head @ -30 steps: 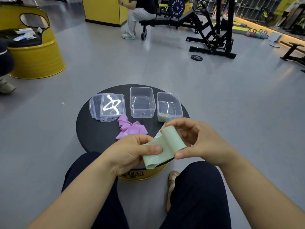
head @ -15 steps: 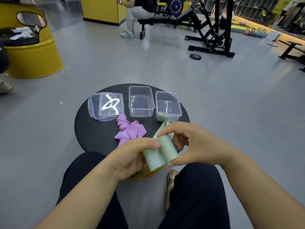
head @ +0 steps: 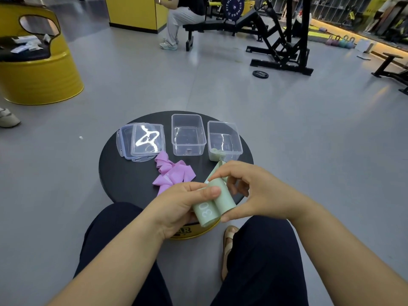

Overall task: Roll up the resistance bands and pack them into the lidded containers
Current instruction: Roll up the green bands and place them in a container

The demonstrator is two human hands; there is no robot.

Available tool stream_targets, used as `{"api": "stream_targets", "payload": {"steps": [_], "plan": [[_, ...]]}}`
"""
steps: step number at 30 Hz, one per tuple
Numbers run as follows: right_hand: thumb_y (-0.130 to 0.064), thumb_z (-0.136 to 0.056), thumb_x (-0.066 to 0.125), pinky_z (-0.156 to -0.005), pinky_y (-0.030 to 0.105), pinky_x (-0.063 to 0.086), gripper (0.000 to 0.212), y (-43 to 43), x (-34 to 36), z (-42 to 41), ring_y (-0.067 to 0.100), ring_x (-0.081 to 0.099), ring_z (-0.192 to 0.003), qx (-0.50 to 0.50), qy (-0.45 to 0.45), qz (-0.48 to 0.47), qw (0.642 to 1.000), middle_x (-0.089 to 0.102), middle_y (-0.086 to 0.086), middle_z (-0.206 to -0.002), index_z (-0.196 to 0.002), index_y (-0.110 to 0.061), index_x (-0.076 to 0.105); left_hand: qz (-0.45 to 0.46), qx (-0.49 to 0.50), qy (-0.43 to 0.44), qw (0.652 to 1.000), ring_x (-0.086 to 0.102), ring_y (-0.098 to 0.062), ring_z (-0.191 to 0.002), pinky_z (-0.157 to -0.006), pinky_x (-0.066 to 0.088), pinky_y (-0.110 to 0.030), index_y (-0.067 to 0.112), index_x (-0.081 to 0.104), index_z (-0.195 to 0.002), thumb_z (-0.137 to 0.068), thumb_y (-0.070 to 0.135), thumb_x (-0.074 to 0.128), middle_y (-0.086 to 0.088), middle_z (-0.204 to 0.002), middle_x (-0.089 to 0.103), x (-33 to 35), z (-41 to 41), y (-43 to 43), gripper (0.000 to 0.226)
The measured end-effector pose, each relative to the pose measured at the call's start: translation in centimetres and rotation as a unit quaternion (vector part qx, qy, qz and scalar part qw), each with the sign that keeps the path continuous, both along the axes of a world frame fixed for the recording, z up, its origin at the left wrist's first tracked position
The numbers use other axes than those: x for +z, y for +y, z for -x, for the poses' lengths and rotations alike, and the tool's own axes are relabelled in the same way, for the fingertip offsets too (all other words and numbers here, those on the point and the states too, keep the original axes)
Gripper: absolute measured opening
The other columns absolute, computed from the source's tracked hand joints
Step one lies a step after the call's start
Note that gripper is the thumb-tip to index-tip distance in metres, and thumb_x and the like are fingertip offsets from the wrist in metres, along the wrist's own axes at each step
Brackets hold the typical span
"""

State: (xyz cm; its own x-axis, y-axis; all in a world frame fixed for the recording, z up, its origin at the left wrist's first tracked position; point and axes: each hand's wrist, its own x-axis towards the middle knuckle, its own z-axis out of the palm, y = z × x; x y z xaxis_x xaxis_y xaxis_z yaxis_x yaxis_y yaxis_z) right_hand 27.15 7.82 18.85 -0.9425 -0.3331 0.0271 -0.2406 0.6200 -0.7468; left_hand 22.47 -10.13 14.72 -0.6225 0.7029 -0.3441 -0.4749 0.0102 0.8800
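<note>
Right now the person sits at a round black surface with a pale green band between both hands. I'll place everything from the empty clear container standing at the far middle of that surface. The green band is held off the surface, nearer the person than this container and a little to its right, over the near rim. The left hand grips the flat end printed "30", thumb pressed on top and fingers curled underneath. The right hand pinches the rolled part, forefinger on its far end and thumb at its near end. A loose pink band lies crumpled just in front of the container. Two clear lids lie stacked to its left. A second clear container stands just to its right, apart from it, with something pale in its near corner.
</note>
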Motion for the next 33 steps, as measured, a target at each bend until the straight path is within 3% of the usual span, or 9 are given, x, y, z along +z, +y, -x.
{"api": "stream_targets", "payload": {"steps": [4,8,12,17,21,27,33], "plan": [[-0.022,-0.059,0.088,-0.067,0.011,0.037,0.052,0.3,0.1,0.1,0.014,0.048,-0.077,0.017,0.024,-0.036,0.999,0.057,-0.007,-0.100,-0.104,-0.025,0.063,0.006,-0.014,-0.004,1.000,0.064,-0.018,-0.082,-0.073,0.054,-0.028,0.007,0.072,-0.097,-0.067,0.030,0.069,-0.012,-0.096,0.068,-0.1,0.0,0.1,0.038],[-0.023,-0.063,0.086,-0.068,0.015,0.042,0.058,0.2,-0.6,0.2,0.012,0.049,-0.085,-0.008,0.036,-0.035,0.999,0.055,-0.014,-0.107,-0.114,-0.031,0.059,0.004,0.025,-0.006,1.000,0.064,-0.020,-0.082,-0.072,0.054,-0.029,0.007,0.073,-0.094,-0.063,0.025,0.080,-0.010,-0.091,0.070,-0.1,0.2,0.3,0.037],[-0.015,-0.065,0.085,-0.076,0.025,0.052,0.071,0.0,-1.5,0.0,0.014,0.054,-0.093,-0.112,-0.048,0.115,0.986,0.055,-0.020,-0.112,-0.124,-0.035,0.050,-0.038,0.126,-0.016,0.991,0.065,-0.016,-0.077,-0.068,0.050,-0.026,0.007,0.070,-0.094,-0.065,0.027,0.066,-0.007,-0.088,0.071,-0.1,0.6,0.4,0.035],[-0.022,-0.089,0.059,-0.078,0.028,0.055,0.018,-2.4,-3.1,-0.5,0.005,0.062,-0.077,-0.211,-0.076,0.277,0.934,0.063,-0.009,-0.085,-0.107,-0.024,0.059,-0.091,0.192,-0.017,0.977,0.065,-0.012,-0.079,-0.072,0.051,-0.026,0.010,0.070,-0.093,-0.069,0.023,0.064,-0.001,-0.085,0.071,-0.4,0.4,0.7,0.028],[-0.044,-0.075,0.056,-0.074,0.028,0.055,0.037,-3.9,-3.8,-0.4,0.008,0.064,-0.077,-0.272,-0.037,0.329,0.903,0.068,-0.008,-0.084,-0.100,-0.017,0.063,-0.098,0.210,0.005,0.973,0.065,-0.012,-0.082,-0.085,0.049,-0.034,0.010,0.070,-0.096,-0.069,0.022,0.065,-0.001,-0.088,0.071,-0.5,-0.1,1.4,0.030],[-0.021,-0.092,0.056,-0.075,0.029,0.054,0.011,-3.7,-4.0,-0.2,0.009,0.066,-0.079,-0.276,-0.011,0.339,0.899,0.070,-0.007,-0.084,-0.098,-0.017,0.064,-0.090,0.201,0.037,0.975,0.066,-0.009,-0.084,-0.084,0.050,-0.033,0.007,0.065,-0.110,-0.073,0.020,0.064,-0.001,-0.094,0.070,-0.5,-0.3,1.1,0.040],[-0.018,-0.091,0.057,-0.085,0.033,0.054,0.015,-2.6,-3.9,-0.3,0.023,0.066,-0.095,-0.237,-0.023,0.307,0.921,0.069,0.009,-0.101,-0.102,-0.025,0.064,-0.017,0.174,0.097,0.980,0.066,-0.006,-0.076,-0.069,0.054,-0.027,0.015,0.068,-0.100,-0.077,0.032,0.061,0.010,-0.083,0.071,-0.5,-0.2,0.7,0.029]]}}
